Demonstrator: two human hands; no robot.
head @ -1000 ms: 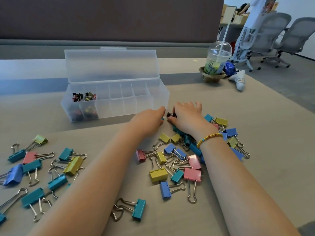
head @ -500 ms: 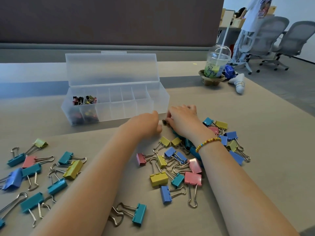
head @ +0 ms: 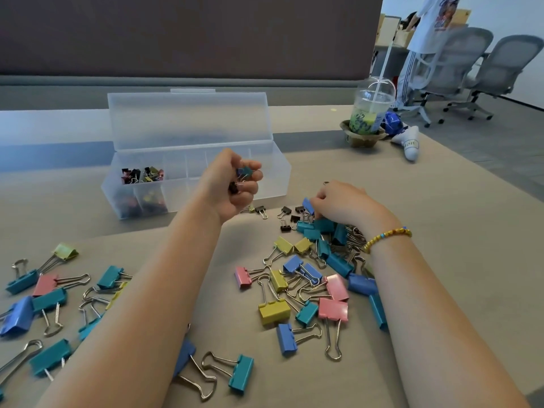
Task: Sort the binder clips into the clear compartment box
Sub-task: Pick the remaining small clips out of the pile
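Observation:
The clear compartment box (head: pixel 273 175) stands open on the table, lid up, with small dark clips (head: pixel 141 175) in its left compartments. My left hand (head: pixel 232 184) is raised in front of the box, fingers curled round several small binder clips. My right hand (head: pixel 341 203) rests low on the pile of coloured binder clips (head: pixel 309 278) and pinches a blue clip (head: pixel 308 206) at its fingertips. A few small black clips (head: pixel 287 219) lie between my two hands.
More large clips (head: pixel 53 293) lie scattered at the left. A plastic drink cup with a straw (head: pixel 369 116) stands at the back right, with a white object (head: pixel 410 144) beside it. Office chairs (head: pixel 471 72) and a standing person (head: pixel 424 39) are beyond the table.
My left hand has lifted off the table with small clips in its fist and moved toward the box. My right hand has shifted right onto the pile.

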